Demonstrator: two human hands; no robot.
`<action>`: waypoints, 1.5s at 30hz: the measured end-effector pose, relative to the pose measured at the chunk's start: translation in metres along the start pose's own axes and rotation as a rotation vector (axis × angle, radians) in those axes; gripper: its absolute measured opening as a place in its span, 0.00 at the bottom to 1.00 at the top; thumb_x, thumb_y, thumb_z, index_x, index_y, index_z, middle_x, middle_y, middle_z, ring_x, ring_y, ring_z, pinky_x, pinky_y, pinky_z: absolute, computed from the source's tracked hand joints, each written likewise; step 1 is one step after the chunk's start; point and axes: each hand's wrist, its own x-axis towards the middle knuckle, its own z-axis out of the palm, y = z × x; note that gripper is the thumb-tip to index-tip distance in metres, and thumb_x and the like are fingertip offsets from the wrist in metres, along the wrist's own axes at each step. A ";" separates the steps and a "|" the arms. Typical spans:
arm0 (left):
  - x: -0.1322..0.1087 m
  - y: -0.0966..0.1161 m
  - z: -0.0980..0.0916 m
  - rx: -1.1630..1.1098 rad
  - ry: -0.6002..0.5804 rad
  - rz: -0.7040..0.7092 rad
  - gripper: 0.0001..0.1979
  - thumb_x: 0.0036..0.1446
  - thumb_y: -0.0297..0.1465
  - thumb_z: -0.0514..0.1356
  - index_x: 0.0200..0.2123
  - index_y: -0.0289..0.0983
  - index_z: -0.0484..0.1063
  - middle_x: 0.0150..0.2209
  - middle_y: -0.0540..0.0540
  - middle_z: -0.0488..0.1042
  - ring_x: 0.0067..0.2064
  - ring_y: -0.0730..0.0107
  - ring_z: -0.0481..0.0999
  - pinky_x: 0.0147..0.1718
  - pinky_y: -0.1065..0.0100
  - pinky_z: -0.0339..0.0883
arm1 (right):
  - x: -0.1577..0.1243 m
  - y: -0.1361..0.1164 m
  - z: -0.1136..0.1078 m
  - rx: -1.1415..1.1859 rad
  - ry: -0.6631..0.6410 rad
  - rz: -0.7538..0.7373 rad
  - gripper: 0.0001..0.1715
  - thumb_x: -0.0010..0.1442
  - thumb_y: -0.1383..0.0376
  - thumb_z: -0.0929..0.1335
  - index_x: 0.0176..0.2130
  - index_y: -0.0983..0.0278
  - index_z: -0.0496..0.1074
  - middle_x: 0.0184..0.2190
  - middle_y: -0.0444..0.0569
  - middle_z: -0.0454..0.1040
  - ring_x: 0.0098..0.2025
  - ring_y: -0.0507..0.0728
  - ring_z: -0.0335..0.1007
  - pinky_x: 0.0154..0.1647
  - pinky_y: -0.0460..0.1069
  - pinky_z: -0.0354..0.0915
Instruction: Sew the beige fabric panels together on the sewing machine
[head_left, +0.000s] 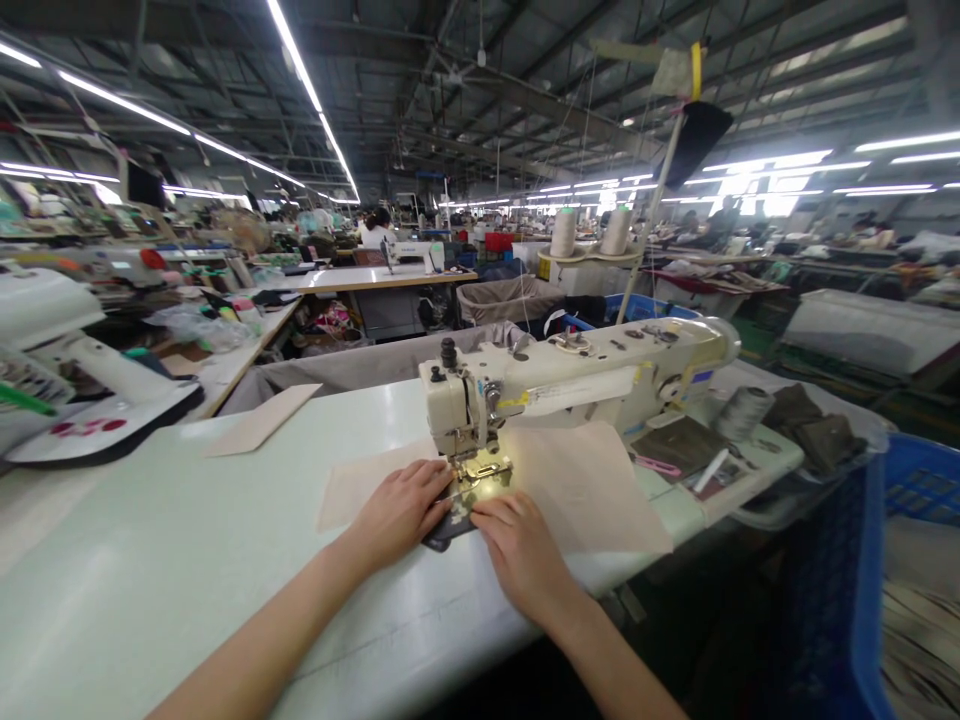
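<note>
Your left hand (401, 512) flat, fingers together, pressing small dark fabric piece (448, 533) so it feeds straight | right hand (523, 556) flat alongside, touching it | piece under needle of cream sewing machine (585, 385), near front edge of pale desk (150, 560).

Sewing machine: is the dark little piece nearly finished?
The left hand and right hand press the dark piece flat at the presser foot, so it's in work now. Dark folded pieces right of the sewing machine may be done or waiting; I can't tell.

Two thread cones (563, 232) behind — blue crate (870, 580) right, beige sheet (262, 420) left
</note>
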 end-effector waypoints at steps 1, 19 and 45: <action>0.000 0.000 -0.001 0.004 -0.002 -0.005 0.19 0.70 0.37 0.54 0.61 0.40 0.69 0.59 0.40 0.73 0.60 0.54 0.71 0.58 0.53 0.67 | 0.000 0.000 0.000 0.004 0.004 -0.003 0.19 0.66 0.75 0.65 0.52 0.60 0.75 0.51 0.50 0.78 0.53 0.61 0.69 0.64 0.61 0.57; -0.011 0.042 0.000 -0.084 -0.001 -0.038 0.11 0.67 0.28 0.53 0.45 0.36 0.75 0.46 0.39 0.74 0.49 0.55 0.75 0.48 0.56 0.73 | 0.002 -0.028 -0.010 -0.024 -0.049 0.020 0.13 0.64 0.64 0.73 0.49 0.63 0.75 0.49 0.50 0.77 0.52 0.62 0.69 0.58 0.59 0.62; -0.009 0.043 0.000 -0.044 0.046 0.002 0.16 0.66 0.31 0.55 0.54 0.32 0.72 0.57 0.34 0.75 0.58 0.52 0.74 0.58 0.52 0.72 | 0.003 -0.019 -0.016 -0.098 -0.068 0.032 0.06 0.67 0.66 0.70 0.46 0.61 0.74 0.45 0.48 0.78 0.51 0.61 0.68 0.64 0.62 0.55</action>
